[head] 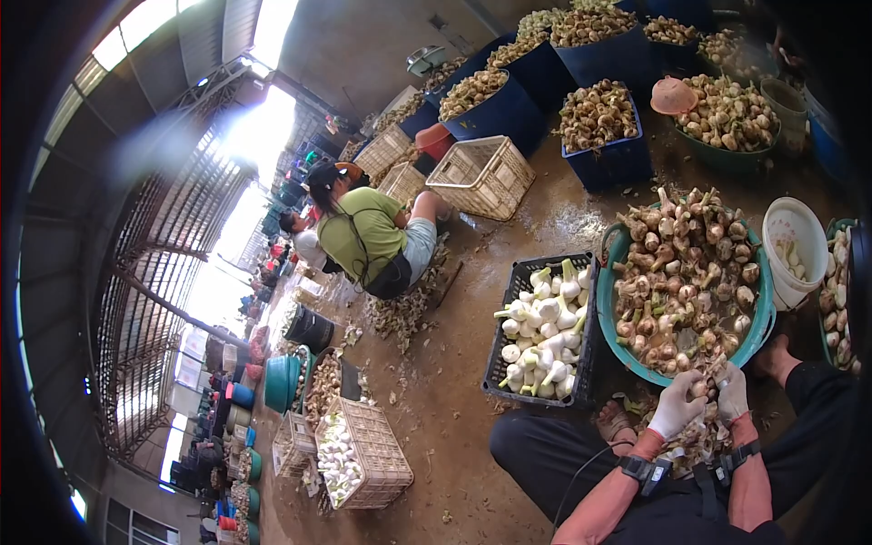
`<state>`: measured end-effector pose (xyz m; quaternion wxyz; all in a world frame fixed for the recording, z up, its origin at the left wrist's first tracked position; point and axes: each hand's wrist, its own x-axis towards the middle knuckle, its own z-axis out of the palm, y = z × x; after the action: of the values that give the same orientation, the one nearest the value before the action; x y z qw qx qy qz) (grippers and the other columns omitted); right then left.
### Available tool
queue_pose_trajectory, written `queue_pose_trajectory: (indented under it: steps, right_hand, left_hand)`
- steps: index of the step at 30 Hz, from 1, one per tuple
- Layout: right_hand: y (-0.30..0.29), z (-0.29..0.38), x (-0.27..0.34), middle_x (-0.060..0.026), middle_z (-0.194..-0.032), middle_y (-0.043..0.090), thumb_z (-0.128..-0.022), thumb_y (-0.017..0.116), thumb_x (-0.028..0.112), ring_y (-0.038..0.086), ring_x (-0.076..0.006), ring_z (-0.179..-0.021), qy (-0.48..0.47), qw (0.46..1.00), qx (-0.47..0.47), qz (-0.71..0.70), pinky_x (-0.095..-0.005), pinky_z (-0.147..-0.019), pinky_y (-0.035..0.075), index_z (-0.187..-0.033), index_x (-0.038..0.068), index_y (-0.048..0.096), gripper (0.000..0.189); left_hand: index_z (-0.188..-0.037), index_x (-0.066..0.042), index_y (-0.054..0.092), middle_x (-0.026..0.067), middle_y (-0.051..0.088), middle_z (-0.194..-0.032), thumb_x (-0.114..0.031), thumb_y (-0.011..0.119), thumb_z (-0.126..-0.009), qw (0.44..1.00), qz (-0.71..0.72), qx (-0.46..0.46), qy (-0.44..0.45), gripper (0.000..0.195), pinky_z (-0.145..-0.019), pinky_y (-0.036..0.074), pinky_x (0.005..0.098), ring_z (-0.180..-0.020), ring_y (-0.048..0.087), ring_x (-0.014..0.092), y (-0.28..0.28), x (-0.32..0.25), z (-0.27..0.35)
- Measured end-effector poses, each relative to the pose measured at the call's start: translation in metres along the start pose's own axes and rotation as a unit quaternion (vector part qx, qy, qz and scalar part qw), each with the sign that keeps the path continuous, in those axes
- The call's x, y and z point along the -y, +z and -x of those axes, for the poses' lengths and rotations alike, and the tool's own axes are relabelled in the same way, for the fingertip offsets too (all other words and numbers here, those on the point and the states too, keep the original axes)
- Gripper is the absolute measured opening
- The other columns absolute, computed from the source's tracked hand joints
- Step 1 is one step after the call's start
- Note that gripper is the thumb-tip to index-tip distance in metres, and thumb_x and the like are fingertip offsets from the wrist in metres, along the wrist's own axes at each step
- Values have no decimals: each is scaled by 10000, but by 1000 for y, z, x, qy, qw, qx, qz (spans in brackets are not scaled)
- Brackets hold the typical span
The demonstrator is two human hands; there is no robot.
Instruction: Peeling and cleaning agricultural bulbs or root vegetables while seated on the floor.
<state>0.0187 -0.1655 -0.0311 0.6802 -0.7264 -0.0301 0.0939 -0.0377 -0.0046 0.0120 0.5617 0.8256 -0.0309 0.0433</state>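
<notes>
My left hand, in a whitish glove, grips a garlic bulb at the near rim of a round teal tub. Close beside it, my right hand, also gloved, is closed on the same garlic and its loose skins; its fingertips are partly hidden. Many unpeeled garlic bulbs fill the tub. Beneath my hands, between my legs, lies a heap of peeled-off skins. Left of the tub, a black plastic crate holds clean white garlic bulbs.
A white bucket with a few pieces inside stands beyond the tub. A blue bin and a green basin of garlic stand farther off. A person in a green shirt sits near a cream crate. Skins litter the wet floor.
</notes>
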Motion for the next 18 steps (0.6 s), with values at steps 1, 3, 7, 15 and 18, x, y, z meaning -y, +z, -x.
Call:
queue_pose_trajectory:
  steps: [1, 3, 7, 15, 18]
  right_hand:
    - [3, 0, 2, -17, -702, 567, -934, 490, 131, 536, -100, -608, -1, 1000, 1, 0, -273, -536, 445, -867, 22, 589, 162]
    - [9, 0, 6, 31, -700, 531, -962, 496, 172, 476, -57, -589, -80, 995, -41, 39, -248, -500, 404, -859, 39, 583, 189]
    - [3, -1, -11, 27, -699, 525, -957, 499, 170, 474, -58, -588, -76, 995, -44, 50, -258, -504, 414, -871, 28, 587, 187]
    - [-40, -6, -8, -10, -672, 512, -904, 488, 33, 480, -132, -561, 74, 983, -163, -39, -313, -513, 413, -894, 7, 567, 84]
    - [-24, 5, 56, -92, -1002, 722, -812, 673, 96, 674, -166, -814, 85, 929, 214, 289, -316, -804, 539, -1094, 74, 709, 286]
  left_hand:
    - [-1195, 22, 536, 108, 599, -1075, -119, 677, -793, 995, 76, -10, -58, 449, -858, 481, 304, -964, 596, 182, 2, 2, 1]
    - [-1208, 21, 532, 83, 601, -1058, -168, 663, -823, 985, 147, -14, -90, 448, -857, 478, 288, -958, 577, 144, -1, 6, -2]
    - [-1134, -15, 563, 33, 596, -950, -298, 577, -893, 941, 295, -44, -157, 371, -789, 479, 265, -874, 563, 111, 1, -8, -3]
    - [-806, -149, 500, -11, 503, -705, -388, 465, -973, 688, 681, -90, -235, 293, -530, 425, 263, -609, 520, 117, -16, -8, -2]
    - [-759, -113, 526, -4, 476, -676, -190, 497, -896, 733, 641, -59, -220, 160, -498, 428, 266, -571, 502, 117, -44, -14, -13]
